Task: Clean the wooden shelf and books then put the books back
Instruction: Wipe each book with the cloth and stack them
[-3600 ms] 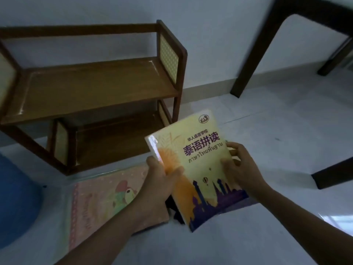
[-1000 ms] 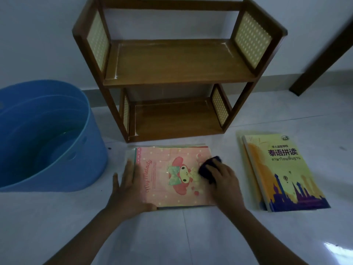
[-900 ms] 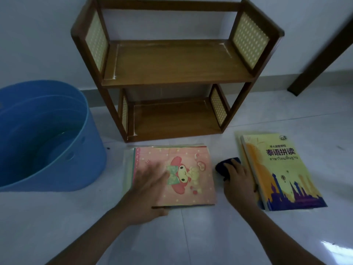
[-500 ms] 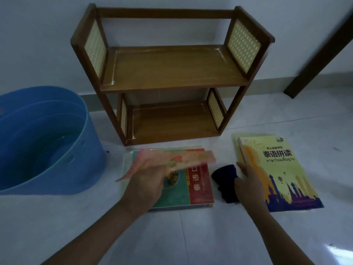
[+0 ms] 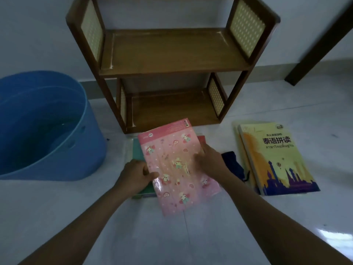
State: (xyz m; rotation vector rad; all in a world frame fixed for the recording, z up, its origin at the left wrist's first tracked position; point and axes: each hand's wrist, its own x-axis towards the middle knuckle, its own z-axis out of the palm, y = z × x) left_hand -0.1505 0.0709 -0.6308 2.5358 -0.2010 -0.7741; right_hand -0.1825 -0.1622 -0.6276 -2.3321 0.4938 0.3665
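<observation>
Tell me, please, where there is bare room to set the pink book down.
Both boards of the wooden shelf are bare. Crowded: floor between blue tub and yellow book, with the stack and dark cloth.

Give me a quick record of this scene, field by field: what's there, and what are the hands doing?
Shelf: wooden shelf by the wall, both boards bare
Held book: pink book, back cover up, above a green book on the floor
Left hand: grips the pink book's left edge
Right hand: holds its right edge
Cloth: dark cloth on the floor, untouched
Other books: yellow book stacked at right
Tub: blue tub, water inside
</observation>
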